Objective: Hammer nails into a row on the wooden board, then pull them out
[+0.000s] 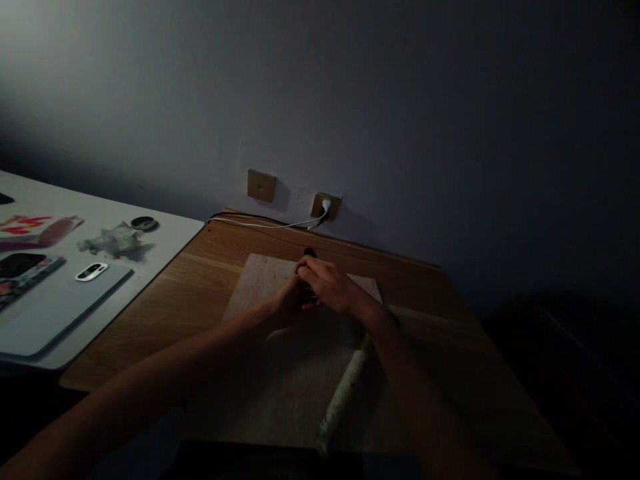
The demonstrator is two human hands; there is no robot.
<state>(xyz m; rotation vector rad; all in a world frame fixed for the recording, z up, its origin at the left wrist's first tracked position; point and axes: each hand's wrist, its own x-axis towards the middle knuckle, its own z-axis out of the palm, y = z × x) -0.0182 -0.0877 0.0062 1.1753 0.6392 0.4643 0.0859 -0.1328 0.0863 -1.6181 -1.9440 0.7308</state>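
My left hand and my right hand meet over the far part of a pale wooden board. The fingers of both are curled together. Small dark bits with glints show between them, too dim to name. Just beyond the fingertips is a small dark round thing. A few tiny dark specks mark the board left of my hands. A tool with a worn, whitish handle lies slanted across the board's right side. My right forearm hides most of its far end.
The board lies on a wooden table against the wall. A white cable runs to a wall socket. On the white table to the left are a laptop, a phone, crumpled plastic and a dark round lid.
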